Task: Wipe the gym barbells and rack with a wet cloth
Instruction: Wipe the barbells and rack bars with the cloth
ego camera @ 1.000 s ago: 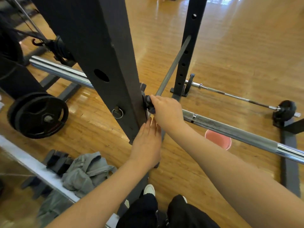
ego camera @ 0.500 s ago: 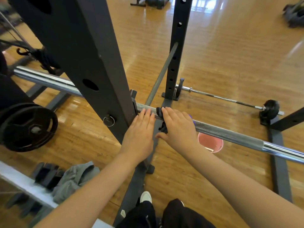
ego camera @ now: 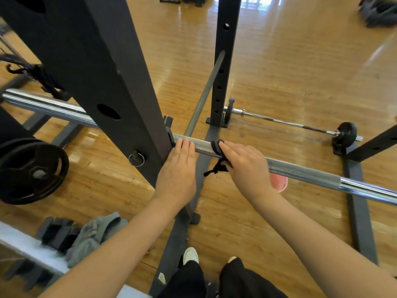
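Note:
A long steel barbell (ego camera: 300, 171) lies across the black rack, passing behind the near upright (ego camera: 111, 82). My right hand (ego camera: 245, 166) grips a dark cloth (ego camera: 217, 147) wrapped over the knurled bar, with a loose end hanging below. Just to its left, my left hand (ego camera: 176, 171) rests flat with straight fingers on the bar, beside the upright. A second, thinner barbell (ego camera: 285, 121) lies on the floor past the far upright (ego camera: 223, 61).
A black weight plate (ego camera: 32, 171) hangs at the left. A pink bucket (ego camera: 279, 183) stands on the wooden floor under the bar. Grey clothing (ego camera: 96, 233) and dark blocks lie at the lower left. Black base rails (ego camera: 356, 203) run along the floor on the right.
My right hand has slid the cloth rightward along the bar, away from the upright. My left hand has moved up from below onto the bar. The camera has tilted up a little.

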`<action>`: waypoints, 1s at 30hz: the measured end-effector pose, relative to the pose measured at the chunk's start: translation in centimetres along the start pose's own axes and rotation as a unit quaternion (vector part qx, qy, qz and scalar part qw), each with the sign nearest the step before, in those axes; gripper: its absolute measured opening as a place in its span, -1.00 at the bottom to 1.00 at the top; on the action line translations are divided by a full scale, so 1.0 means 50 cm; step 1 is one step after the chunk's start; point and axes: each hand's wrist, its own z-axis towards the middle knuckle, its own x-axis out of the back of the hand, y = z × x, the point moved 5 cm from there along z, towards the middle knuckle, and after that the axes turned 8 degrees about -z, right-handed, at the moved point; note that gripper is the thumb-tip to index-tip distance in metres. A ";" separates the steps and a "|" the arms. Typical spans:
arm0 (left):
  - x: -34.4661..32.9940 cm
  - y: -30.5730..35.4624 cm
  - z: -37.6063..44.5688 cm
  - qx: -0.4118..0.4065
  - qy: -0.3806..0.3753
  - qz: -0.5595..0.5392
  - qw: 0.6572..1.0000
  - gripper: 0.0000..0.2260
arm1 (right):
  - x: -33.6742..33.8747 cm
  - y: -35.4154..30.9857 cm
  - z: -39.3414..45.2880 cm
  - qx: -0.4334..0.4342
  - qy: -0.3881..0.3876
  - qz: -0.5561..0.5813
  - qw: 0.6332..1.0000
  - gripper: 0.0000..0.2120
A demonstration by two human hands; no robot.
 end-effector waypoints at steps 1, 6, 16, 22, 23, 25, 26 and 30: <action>0.003 0.000 0.004 -0.002 0.015 0.001 1.000 -0.35 | 0.009 0.022 -0.017 -0.012 0.001 -0.001 1.000 -0.52; 0.000 0.001 0.031 -0.009 -0.010 0.010 1.000 -0.36 | 0.017 0.034 -0.027 -0.032 -0.008 -0.008 0.999 -0.60; -0.006 -0.001 0.041 -0.003 -0.005 -0.002 1.000 -0.38 | -0.037 -0.070 0.056 0.031 -0.018 -0.011 0.999 -0.66; -0.002 0.002 0.041 0.009 -0.004 -0.028 1.000 -0.38 | 0.038 0.067 -0.052 -0.024 0.015 0.005 1.000 -0.66; -0.001 0.002 0.040 0.006 0.002 -0.031 1.000 -0.38 | 0.052 0.093 -0.074 -0.037 0.025 0.001 0.999 -0.70; -0.003 0.001 0.039 0.002 0.005 -0.026 1.000 -0.37 | 0.073 0.126 -0.105 -0.063 0.040 -0.007 0.997 -0.74; -0.005 0.000 0.039 0.003 0.003 -0.021 1.000 -0.36 | 0.077 0.132 -0.113 -0.071 0.045 -0.011 0.996 -0.73; -0.015 -0.001 0.041 0.000 0.006 0.002 1.000 -0.34 | 0.068 0.120 -0.106 -0.066 0.053 -0.029 0.996 -0.71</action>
